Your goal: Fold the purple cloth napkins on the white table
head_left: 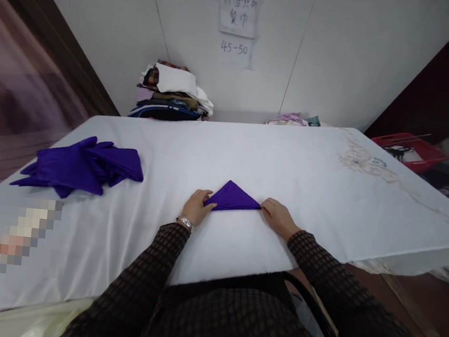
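Note:
A purple cloth [230, 196], folded into a flat triangle with its peak pointing away from me, lies on the white-covered table [250, 150]. My left hand [197, 207] pinches its left corner between thumb and fingers. At the right corner, the fingertips of my right hand [279, 216] are closed on the cloth. A loose pile of purple cloths [85, 165] lies on the left part of the table.
Stacked clothes [172, 92] rest beyond the table's back edge, beneath paper signs [239, 16] on the wall. A red basket [420, 155] stands past the right edge. A pixelated patch [19, 233] covers something at left.

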`<state>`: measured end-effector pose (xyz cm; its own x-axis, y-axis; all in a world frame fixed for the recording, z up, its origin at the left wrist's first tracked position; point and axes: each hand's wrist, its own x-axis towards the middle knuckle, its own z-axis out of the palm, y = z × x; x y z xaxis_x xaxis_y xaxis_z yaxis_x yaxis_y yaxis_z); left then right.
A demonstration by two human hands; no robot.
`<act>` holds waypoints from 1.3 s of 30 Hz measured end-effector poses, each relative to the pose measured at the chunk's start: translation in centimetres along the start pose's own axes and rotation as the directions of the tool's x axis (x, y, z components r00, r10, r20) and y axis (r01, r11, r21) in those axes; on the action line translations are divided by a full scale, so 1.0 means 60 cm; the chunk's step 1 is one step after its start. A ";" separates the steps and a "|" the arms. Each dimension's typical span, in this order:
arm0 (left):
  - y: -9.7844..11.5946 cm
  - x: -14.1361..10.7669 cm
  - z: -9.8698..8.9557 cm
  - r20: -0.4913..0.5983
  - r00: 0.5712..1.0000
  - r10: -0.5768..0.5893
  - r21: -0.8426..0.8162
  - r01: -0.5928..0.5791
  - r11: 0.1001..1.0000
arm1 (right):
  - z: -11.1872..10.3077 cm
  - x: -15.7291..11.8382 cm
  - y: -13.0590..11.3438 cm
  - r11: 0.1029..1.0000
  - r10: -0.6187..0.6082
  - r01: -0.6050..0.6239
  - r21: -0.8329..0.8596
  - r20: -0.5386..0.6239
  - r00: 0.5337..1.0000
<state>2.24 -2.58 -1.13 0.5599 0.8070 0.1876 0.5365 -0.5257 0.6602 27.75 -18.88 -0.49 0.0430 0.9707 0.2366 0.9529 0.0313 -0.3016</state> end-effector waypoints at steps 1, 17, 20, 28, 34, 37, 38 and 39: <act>-0.001 0.000 -0.001 0.005 1.000 0.009 -0.007 -0.009 1.000 | -0.002 0.000 0.001 1.000 -0.008 0.008 0.009 -0.002 1.000; -0.018 0.000 -0.014 0.038 0.992 0.119 -0.159 -0.111 0.981 | -0.019 -0.002 0.012 0.994 -0.106 0.103 0.047 0.061 0.992; -0.020 0.002 -0.012 0.059 0.987 0.149 -0.161 -0.137 0.977 | -0.024 -0.003 0.011 0.994 -0.107 0.104 0.037 0.083 0.991; -0.020 0.004 -0.012 0.165 0.967 0.193 0.001 -0.196 0.981 | -0.024 0.010 0.005 0.990 -0.019 0.026 0.136 -0.053 0.998; -0.024 0.005 -0.006 0.180 0.957 0.226 0.090 -0.245 0.965 | 0.013 0.041 -0.082 0.987 -0.140 0.143 0.076 -0.046 0.989; -0.025 0.004 -0.005 0.172 0.958 0.227 0.099 -0.246 0.964 | 0.039 0.054 -0.121 0.980 -0.198 0.200 -0.008 0.095 0.975; -0.025 0.003 -0.006 0.168 0.959 0.227 0.095 -0.245 0.965 | 0.046 0.055 -0.127 0.979 -0.196 0.201 -0.031 0.121 0.973; -0.024 0.003 -0.006 0.165 0.960 0.228 0.088 -0.244 0.966 | 0.051 0.054 -0.130 0.979 -0.190 0.198 -0.051 0.135 0.973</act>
<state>1.33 -1.59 -1.80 0.7638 0.6102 0.2103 0.4367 -0.7286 0.5277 19.56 -15.27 -0.19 -0.1795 0.9702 0.1629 0.9565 0.2108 -0.2017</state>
